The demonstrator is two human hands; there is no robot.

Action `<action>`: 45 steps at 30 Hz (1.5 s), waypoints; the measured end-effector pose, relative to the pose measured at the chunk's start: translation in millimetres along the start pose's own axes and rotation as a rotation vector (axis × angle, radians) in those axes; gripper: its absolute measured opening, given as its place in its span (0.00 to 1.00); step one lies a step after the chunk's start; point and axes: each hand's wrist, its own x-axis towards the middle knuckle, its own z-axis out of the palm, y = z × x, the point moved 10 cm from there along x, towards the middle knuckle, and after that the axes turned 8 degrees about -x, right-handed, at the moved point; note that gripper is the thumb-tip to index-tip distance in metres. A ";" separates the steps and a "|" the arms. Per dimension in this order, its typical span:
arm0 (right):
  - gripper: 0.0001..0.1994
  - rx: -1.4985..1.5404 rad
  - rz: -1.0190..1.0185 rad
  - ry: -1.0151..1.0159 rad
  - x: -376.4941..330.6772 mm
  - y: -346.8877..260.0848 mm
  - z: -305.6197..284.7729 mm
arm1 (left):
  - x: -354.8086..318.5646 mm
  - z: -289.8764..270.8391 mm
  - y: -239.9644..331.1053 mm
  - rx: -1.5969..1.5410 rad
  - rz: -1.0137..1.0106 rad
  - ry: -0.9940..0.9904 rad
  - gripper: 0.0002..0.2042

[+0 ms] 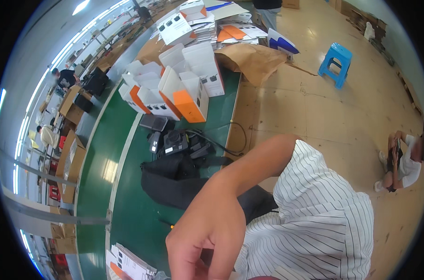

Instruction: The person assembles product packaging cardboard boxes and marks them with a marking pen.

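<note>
My right hand (pixel 205 238) reaches down to the lower edge of the view, its arm in a striped sleeve (pixel 314 205). Its fingers are bent and closed together; what they hold, if anything, is cut off by the edge. Beside it on the green table lies a stack of printed white and orange cards or flat boxes (pixel 130 263). A thin dark item with a yellow end (pixel 172 227) shows partly behind the hand. Black cloth-like material (pixel 167 182) lies beyond the wrist. My left hand is out of view.
Black devices with cables (pixel 177 142) lie farther up the green table (pixel 135 224). Open white and orange boxes (pixel 188 95) stand behind them, near brown paper (pixel 254 60) and piled flat cartons (pixel 202 30). A blue stool (pixel 335 65) stands on the floor; other people are around.
</note>
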 end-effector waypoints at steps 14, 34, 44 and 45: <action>0.16 -0.978 0.482 1.648 -334.5 -211.9 -148.4 | -47.0 126.6 64.2 0.308 0.250 -0.001 0.25; 0.42 -0.909 2.033 2.084 -629.8 -304.1 -201.3 | -36.1 122.9 52.8 0.379 0.175 -0.007 0.27; 0.35 -1.032 2.051 1.920 -649.0 -313.3 -212.5 | -31.6 125.0 54.8 0.352 0.171 -0.020 0.26; 0.34 -0.929 2.008 1.979 -650.5 -309.7 -213.1 | -31.0 123.7 53.9 0.357 0.166 -0.018 0.26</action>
